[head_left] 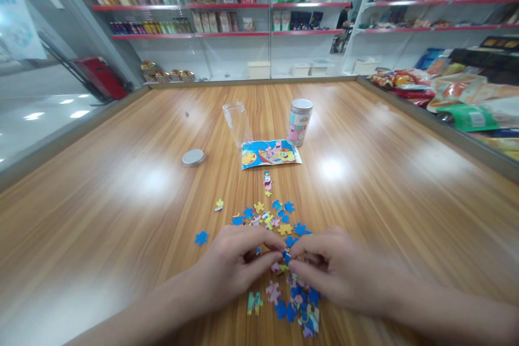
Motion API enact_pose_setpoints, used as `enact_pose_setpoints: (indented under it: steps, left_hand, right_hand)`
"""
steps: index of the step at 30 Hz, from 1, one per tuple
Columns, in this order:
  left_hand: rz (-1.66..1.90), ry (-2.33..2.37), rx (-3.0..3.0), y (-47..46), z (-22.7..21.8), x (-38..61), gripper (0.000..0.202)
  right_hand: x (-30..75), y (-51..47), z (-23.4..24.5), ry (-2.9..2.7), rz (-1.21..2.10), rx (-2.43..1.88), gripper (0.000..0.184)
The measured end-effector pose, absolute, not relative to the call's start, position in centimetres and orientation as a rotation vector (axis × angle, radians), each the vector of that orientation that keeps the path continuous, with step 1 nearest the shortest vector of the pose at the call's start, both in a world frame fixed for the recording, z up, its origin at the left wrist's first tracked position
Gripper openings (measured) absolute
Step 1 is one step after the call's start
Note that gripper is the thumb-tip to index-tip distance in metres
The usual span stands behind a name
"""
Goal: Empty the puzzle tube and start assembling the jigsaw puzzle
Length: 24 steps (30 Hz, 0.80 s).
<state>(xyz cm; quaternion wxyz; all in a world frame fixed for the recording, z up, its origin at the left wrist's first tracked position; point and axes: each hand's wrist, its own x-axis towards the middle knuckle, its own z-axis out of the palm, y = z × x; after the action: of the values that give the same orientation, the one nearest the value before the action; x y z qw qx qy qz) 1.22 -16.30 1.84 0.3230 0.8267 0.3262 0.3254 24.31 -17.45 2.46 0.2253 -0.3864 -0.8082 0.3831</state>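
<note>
Between my two hands is a small blue puzzle piece (pixel 286 257). My left hand (pixel 237 257) pinches it from the left with thumb and forefinger. From the other side, the thumb and fingers of my right hand (pixel 336 267) close on it as well. Loose puzzle pieces (pixel 285 229) in blue, yellow and pink lie scattered around and beneath both hands, which hide part of the pile. A short strip of joined pieces (pixel 267 183) with a pink cartoon figure lies beyond the pile. Farther off is a flat picture sheet (pixel 271 154) with cartoon characters on blue.
A clear plastic jar (pixel 238 124) and a lidded printed can (pixel 300 121) stand behind the sheet. A silver lid (pixel 193 157) lies to the left. Packaged snacks (pixel 458 97) sit past the table's right edge. Stocked shelves (pixel 227 5) line the back, where a person (pixel 343 24) is visible.
</note>
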Motion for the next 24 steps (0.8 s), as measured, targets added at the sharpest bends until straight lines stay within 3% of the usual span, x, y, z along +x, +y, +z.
enact_pose_setpoints:
  steps: [7, 13, 20, 24]
  left_hand:
    - [0.852, 0.864, 2.358, -15.7, 1.5, -0.2, 0.027]
    - [0.889, 0.907, 2.437, -14.6, 1.3, -1.6, 0.029]
    - [0.879, 0.902, 2.505, -14.5, 1.9, -1.7, 0.025]
    - [0.810, 0.959, 2.571, -14.0, 2.4, -2.4, 0.022]
  right_hand:
    - [26.8, -14.5, 3.6, -2.151, 0.910, -1.414, 0.020]
    - [29.3, -11.2, 3.9, -2.163, 0.776, -1.865, 0.022]
    - [29.0, -11.7, 3.1, -2.177, 0.672, -1.829, 0.022]
    - [28.0, -13.3, 3.6, -2.282, 0.741, -1.507, 0.017]
